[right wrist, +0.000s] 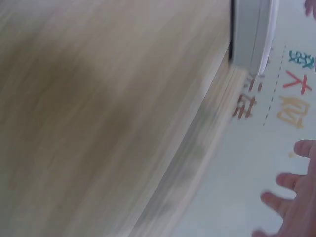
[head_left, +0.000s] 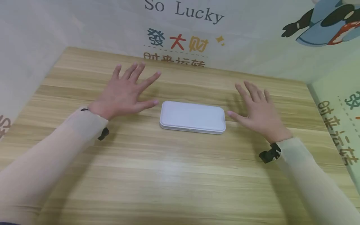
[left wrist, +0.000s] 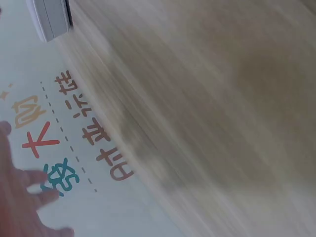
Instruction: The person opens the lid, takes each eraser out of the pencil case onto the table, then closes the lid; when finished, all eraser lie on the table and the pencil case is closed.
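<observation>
A flat white case [head_left: 192,117] with rounded corners lies on the wood-grain table [head_left: 168,193], its long side running left to right. To its left is my left hand [head_left: 123,92], fingers spread and holding nothing, the thumb tip close to the case's edge. On the other side, my right hand [head_left: 258,112] spreads its fingers too, with the thumb near the right end. In the left wrist view part of the case [left wrist: 51,17] shows at the top, and the left hand [left wrist: 19,197] at lower left. The right wrist view has the case [right wrist: 251,34] at the top and the right hand [right wrist: 298,197] at lower right.
Behind the table stands a pale cloth backdrop [head_left: 112,28] printed with lettering and a cartoon figure [head_left: 329,23]. Similar printed cloth [head_left: 337,125] borders the right side. A dark strap [head_left: 270,153] sits at the right wrist, and a dark piece [head_left: 103,133] at the left.
</observation>
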`<state>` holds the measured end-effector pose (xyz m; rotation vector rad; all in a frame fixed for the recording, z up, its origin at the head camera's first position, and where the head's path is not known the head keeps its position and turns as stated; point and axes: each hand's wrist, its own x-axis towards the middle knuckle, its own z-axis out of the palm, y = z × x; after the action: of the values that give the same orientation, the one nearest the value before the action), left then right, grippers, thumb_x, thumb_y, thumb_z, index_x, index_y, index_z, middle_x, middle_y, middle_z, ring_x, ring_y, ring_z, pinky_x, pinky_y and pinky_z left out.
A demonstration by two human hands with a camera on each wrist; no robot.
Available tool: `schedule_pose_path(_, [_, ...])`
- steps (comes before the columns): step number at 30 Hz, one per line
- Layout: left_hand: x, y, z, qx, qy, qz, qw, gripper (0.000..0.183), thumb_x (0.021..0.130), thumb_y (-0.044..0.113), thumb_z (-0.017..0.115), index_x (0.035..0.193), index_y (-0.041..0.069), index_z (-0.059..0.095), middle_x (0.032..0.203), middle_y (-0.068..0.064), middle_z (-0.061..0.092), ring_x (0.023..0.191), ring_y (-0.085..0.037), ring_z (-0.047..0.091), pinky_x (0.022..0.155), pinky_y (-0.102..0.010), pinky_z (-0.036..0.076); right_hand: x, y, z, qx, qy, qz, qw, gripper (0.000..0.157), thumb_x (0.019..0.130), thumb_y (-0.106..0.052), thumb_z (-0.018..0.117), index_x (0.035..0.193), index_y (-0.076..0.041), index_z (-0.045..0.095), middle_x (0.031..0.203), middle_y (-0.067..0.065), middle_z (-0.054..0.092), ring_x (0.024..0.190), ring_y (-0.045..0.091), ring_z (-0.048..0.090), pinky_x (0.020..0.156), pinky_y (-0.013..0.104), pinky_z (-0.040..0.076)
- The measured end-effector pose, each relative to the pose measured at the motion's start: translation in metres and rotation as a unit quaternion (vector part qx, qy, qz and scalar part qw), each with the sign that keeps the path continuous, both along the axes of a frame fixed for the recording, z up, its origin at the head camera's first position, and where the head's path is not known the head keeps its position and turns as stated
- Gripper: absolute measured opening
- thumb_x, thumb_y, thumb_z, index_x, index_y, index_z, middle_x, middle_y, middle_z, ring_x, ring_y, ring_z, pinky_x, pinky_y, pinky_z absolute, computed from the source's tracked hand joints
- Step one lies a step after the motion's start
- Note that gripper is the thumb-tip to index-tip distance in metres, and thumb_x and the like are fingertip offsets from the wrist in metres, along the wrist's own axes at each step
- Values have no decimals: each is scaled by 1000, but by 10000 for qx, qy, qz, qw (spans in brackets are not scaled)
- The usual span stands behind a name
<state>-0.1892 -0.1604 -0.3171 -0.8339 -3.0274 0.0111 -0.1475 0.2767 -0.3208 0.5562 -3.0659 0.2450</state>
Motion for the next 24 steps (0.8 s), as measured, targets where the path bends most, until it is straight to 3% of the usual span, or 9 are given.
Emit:
schedule_pose_path(3, [1, 1, -1, 72, -289, -189, 9994, 89, 98, 81, 34, 169, 37, 3, 174, -21, 19, 160, -45, 23, 126, -73, 20, -2, -13, -1, -230, -266, 327, 9988, 94, 96, -64, 61, 169, -21, 18, 172, 17, 28, 157, 43, 30, 129, 66, 22])
schedule_pose_path(7, [1, 6, -6, 236, -837, -417, 9953, 97, 96, 80, 42, 170, 23, 14, 170, -20, 31, 156, -42, 33, 124, -64, 34, -3, -33, -2, -360, -622, 930, 9931, 90, 97, -57, 65, 165, -13, 28, 167, 18, 36, 153, 40, 37, 122, 61, 39])
schedule_pose_path(13, [5, 20, -17, 591, -1499, -612, 9850, 105, 90, 78, 59, 165, 11, 29, 165, -16, 43, 149, -37, 47, 121, -55, 43, -2, -55, -11, -412, -652, 1848, 9797, 85, 95, -49, 72, 158, -2, 39, 160, 21, 45, 149, 38, 44, 123, 55, 40])
schedule_pose_path(17, [9, 31, -22, 757, -1531, -764, 9823, 108, 84, 78, 68, 161, 9, 36, 157, -12, 51, 137, -30, 57, 115, -49, 50, -1, -62, -15, -306, -738, 1994, 9767, 88, 94, -52, 71, 159, -3, 38, 160, 20, 44, 149, 38, 44, 124, 54, 39])
schedule_pose_path(24, [12, 46, -24, 670, -1476, -1005, 9816, 109, 83, 73, 71, 162, 7, 35, 158, -13, 50, 138, -28, 56, 114, -47, 51, 1, -70, -14, 80, -666, 2006, 9774, 93, 94, -56, 69, 162, -5, 34, 162, 22, 43, 148, 41, 45, 123, 57, 40])
